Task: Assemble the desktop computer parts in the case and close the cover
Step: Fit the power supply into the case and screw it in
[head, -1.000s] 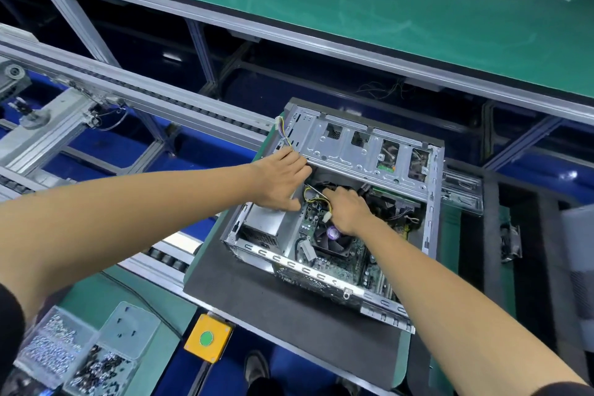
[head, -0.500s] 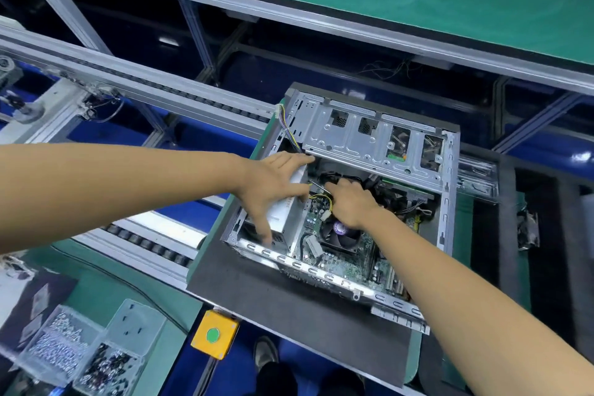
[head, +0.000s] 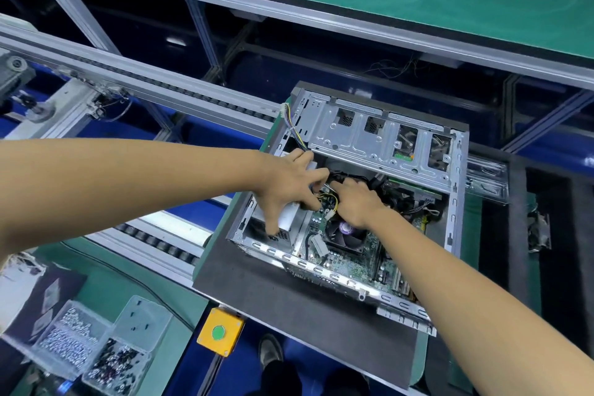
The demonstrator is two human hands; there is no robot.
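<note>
Both hands (head: 289,183) crowd the case (head: 456,190), apparently hiding yellow wires (head: 331,199).

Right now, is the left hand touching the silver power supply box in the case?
Touching. The head view shows the left hand spread over the power supply, fingers pressing its top and side.

Your two bare forearms show no sleeves, watch or gloves; your left hand (head: 289,183) and right hand (head: 353,199) carry no rings. At six o'clock, your dark trouser legs (head: 283,376) end in a grey rounded-toe shoe (head: 271,349).
</note>
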